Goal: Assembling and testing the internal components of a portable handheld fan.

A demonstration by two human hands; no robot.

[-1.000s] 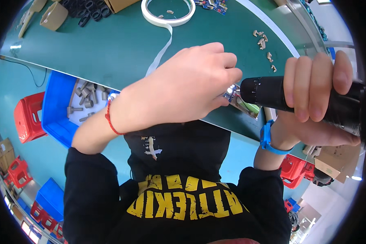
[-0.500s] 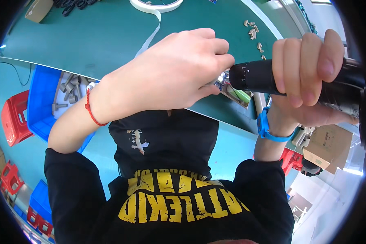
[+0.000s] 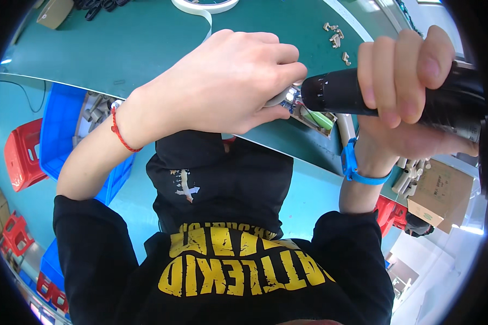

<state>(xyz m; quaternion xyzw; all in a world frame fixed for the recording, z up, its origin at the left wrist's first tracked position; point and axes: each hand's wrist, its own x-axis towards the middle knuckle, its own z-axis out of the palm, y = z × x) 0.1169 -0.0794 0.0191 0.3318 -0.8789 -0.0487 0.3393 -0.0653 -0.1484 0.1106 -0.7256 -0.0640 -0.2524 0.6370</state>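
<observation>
My right hand is wrapped round a black electric screwdriver, which lies almost level with its nose toward the left. Between the thumb and fingers of my left hand is a small grey part with a rounded edge, mostly covered by the fingers. A small circuit board with blue and silver bits shows between the grey part and the screwdriver's nose. Whether the screwdriver's bit touches it, I cannot tell. Just below the nose lies a green piece in a shallow holder on the green table.
A roll of white tape with a loose strip lies at the far side. Small beige parts are scattered far right. A blue bin of grey parts stands left of the table, near a red stool. A cardboard box sits right.
Both hands have shifted slightly away from me, the screwdriver moving along with the right. More of the grey part now shows between my left fingers.
</observation>
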